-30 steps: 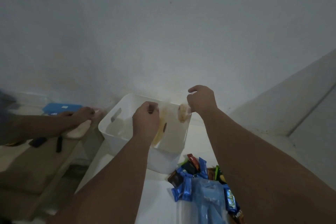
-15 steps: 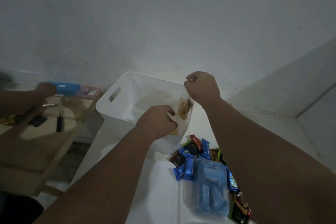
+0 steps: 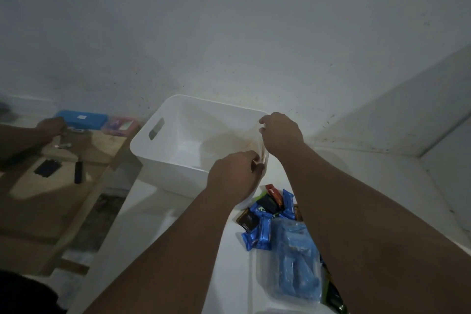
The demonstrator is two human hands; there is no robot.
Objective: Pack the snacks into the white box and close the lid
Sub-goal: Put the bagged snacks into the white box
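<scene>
Your two hands are both at the right wall of the one white box [image 3: 178, 135], which stands open at the far end of the white counter [image 3: 158, 232], close to the wall. Your left hand [image 3: 233, 176] is curled at the near right corner of the box, fingers pinched narrow on a thin pale sheet that runs along the inside of that wall. Your right hand [image 3: 280, 132] sits further back on the same rim, fingers closed on the top edge of that sheet. What the sheet is, you cannot tell from here. Inside, the box floor looks bare, and one handle slot shows in its left wall.

The snacks [image 3: 267, 214] lie in one heap on the counter just beside the box's near right corner, under your right forearm. You can count about four blue wrappers, two black ones and one red; more are hidden by the arm. A clear plastic bag [image 3: 295, 262] with blue contents lies nearer to you, touching the heap. The print on the wrappers is too blurred to read.

The counter's left side, from the box toward you, is open room. Left of the counter's edge stands a wooden table [image 3: 51, 201] with a blue case [image 3: 81, 118], a pink packet [image 3: 119, 123] and small dark items; another person's hand [image 3: 51, 126] rests there.
</scene>
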